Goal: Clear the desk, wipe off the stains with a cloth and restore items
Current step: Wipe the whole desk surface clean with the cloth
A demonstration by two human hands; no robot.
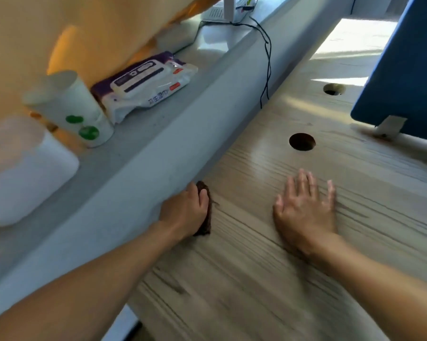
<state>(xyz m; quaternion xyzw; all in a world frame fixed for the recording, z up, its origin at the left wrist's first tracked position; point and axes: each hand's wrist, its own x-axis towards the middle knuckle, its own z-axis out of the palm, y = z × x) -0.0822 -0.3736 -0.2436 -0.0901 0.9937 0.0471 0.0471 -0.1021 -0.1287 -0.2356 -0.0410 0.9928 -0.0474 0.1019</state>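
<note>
The left hand presses a dark brown cloth onto the wooden desk, right against the grey ledge; the right hand lies flat with fingers spread, holding nothing; a paper cup and wipes pack sit on the ledge.

left hand pressing cloth, desk

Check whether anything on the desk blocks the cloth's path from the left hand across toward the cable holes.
Nothing loose lies in the way. The left hand presses the brown cloth on the wooden desk by the grey ledge. Only the right hand, flat on the desk, sits beside the route to the nearer hole.
</note>
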